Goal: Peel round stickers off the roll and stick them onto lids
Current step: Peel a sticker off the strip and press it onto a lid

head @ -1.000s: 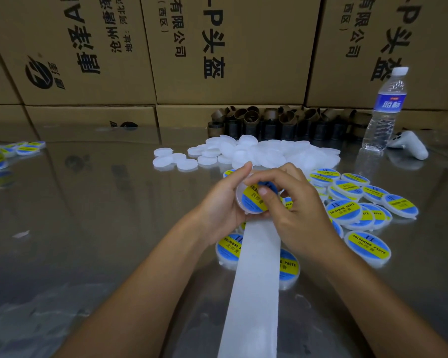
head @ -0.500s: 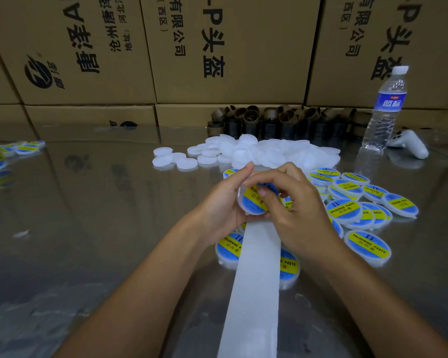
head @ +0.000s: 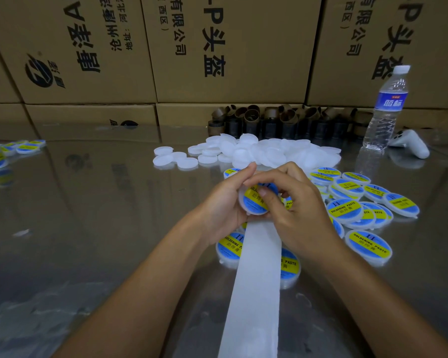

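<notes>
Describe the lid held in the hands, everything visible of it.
The held lid is a round, shallow disc of white plastic, raised off the table and tilted to face the camera. A round sticker, blue with a printed yellow band, covers its face. The left hand grips its left edge. The right hand curls over its top and right side, thumb pressing the sticker. The white backing strip runs out from beneath it.

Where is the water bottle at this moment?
In the head view, the water bottle stands upright at far right, beside the white controller, behind the labelled lids.
</notes>
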Demonstrator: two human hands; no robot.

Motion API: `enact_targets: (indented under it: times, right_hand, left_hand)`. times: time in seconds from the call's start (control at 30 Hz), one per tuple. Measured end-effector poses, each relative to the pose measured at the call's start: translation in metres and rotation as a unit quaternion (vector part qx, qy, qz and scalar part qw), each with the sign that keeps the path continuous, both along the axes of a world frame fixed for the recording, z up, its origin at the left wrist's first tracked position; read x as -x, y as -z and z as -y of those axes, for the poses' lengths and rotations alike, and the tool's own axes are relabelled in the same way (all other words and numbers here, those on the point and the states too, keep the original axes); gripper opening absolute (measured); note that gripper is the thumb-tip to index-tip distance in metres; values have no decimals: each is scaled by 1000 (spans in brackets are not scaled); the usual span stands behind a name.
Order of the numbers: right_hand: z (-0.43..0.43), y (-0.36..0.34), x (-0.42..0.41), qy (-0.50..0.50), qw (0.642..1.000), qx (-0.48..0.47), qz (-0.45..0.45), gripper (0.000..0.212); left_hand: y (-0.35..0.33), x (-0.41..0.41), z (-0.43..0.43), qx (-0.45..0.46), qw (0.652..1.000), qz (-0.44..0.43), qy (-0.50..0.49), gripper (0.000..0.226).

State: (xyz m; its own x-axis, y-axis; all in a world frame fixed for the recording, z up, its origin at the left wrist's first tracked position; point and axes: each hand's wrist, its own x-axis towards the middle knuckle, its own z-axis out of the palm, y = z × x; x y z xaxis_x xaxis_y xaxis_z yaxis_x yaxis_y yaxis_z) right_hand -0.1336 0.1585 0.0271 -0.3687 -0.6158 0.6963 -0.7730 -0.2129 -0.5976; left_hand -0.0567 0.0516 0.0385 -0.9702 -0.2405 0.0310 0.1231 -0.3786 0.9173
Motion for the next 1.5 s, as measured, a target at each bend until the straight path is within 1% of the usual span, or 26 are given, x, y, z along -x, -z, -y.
enact_targets:
  times: [0.4, 0.5, 0.67, 0.8, 0.93, 1.0, 1.03, 1.07, 1.13, 1.2, 1.3, 1.4, 1.5]
  right_hand:
    - [1, 1, 1, 11, 1000, 13, -20, 42]
    - [1, 2, 1, 18, 999, 13, -24, 43]
    - [1, 2, 1, 21, 1000, 18, -12, 41]
    - [2, 2, 0, 28, 999, 25, -1, 41]
    - [2, 2, 1, 40, 999, 32, 5, 57]
    - [2, 1, 3, 46, 998, 40, 31, 67]
    - [2, 1, 3, 52, 997, 46, 43, 69]
    - [2, 1, 3, 59, 996, 53, 48, 68]
    - [4, 1, 2, 79, 993, 70, 49, 57]
    - [5, 0, 1, 97, 991, 81, 48, 48]
    - [3, 0, 1, 115, 987, 92, 58, 38]
    - [3, -1, 3, 120, 982, 92, 116, 26]
    - [3, -5, 4, 44, 976, 73, 202, 2]
  left_hand:
    - [-2, 1, -5, -16, 999, 22, -42, 53]
    - [-1, 2, -7, -19, 998, 29, -54, 58]
    - [0, 4, -7, -18, 996, 47, -74, 74]
    - [0, 5, -8, -18, 996, 37, -76, 77]
    - [1, 5, -7, -8, 997, 22, -68, 77]
    - [1, 6, -7, 11, 997, 20, -72, 75]
    - [1, 6, -8, 23, 997, 14, -75, 70]
    - [2, 6, -8, 38, 996, 6, -78, 61]
    - [3, 5, -8, 66, 994, -9, -84, 41]
    - [4, 5, -9, 71, 994, -26, -84, 25]
    - [4, 4, -10, 71, 992, -45, -92, 26]
    - [3, 4, -11, 86, 989, -59, -107, 31]
    - [2, 4, -11, 98, 986, -72, -117, 32]
